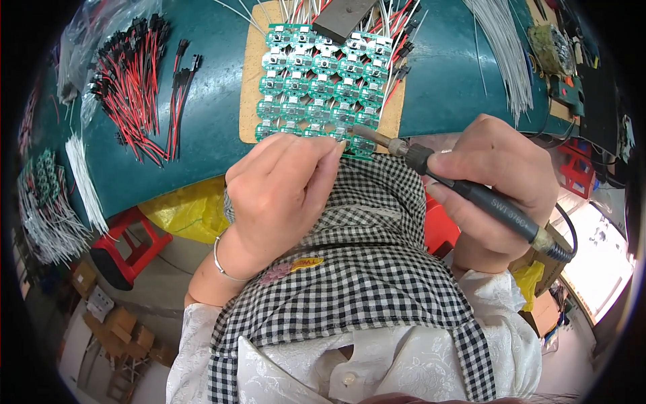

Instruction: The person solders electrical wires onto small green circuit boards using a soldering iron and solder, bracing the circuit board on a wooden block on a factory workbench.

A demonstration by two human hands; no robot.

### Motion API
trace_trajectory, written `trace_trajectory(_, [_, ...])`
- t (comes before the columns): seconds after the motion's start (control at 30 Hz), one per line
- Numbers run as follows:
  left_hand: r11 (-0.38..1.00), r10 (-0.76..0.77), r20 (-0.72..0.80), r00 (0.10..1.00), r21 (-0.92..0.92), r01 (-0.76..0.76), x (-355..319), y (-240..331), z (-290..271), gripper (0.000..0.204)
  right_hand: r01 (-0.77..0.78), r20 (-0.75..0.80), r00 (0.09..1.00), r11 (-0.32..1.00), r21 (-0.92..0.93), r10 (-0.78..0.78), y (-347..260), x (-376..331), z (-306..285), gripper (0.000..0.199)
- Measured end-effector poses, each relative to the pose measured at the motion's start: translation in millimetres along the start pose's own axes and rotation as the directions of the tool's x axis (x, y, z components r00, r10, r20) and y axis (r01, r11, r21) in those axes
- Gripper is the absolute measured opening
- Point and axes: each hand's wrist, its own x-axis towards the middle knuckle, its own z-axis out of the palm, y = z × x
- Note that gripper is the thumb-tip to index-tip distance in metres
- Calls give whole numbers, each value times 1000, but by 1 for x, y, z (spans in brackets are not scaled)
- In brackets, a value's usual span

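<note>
So the panel (pixel 296 86) of little green boards lay on the tan board (pixel 250 101) at the near side of the table (pixel 215 81); the right hand (pixel 501 178) had the iron (pixel 501 207) gripped like a fat pen, tip down at the near right corner of the panel; the left hand (pixel 279 185) had thumb and finger bunched close to that tip, but honestly can't tell whether they were pinching anything, whatever was between them was hidden.

Biggest worry, imo, was a burn; those left fingertips were just beside the tip, so one small slip of the iron could've caught skin; the boards also sat tightly packed, so a drifting tip or too much solder could've bridged pads or marked the next board over. The dark block (pixel 343 19) rested over the far edge of the panel; if it only weighed down that end, a push at the near corner might've skewed everything; the leads (pixel 404 50) at the right side could've snagged a sleeve too; and a tug on the cord (pixel 573 232) could've jerked the iron toward the apron (pixel 336 289).
</note>
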Motion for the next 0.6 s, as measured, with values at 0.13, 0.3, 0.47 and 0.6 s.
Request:
trace_trajectory(0.13, [999, -37, -11, 999, -13, 37, -1, 3, -6, 16, -14, 3, 1000, 998, -54, 14, -2, 0, 0, 27])
trace_trajectory(0.3, [999, 26, -41, 999, -43, -28, 3, 1, -8, 16, -38, -105, 994, 999, -23, 35, 0, -9, -10, 31])
trace_trajectory(0.47, [999, 13, 35, 999, -39, -12, 2, 3, -7, 15, -67, -144, 987, 998, 3, 66, 0, -16, -12, 28])
trace_trajectory(0.6, [999, 35, 38, 999, -14, -35, 1, 0, -2, 17, -87, -156, 984, 996, -3, 86, 5, -19, -4, 26])
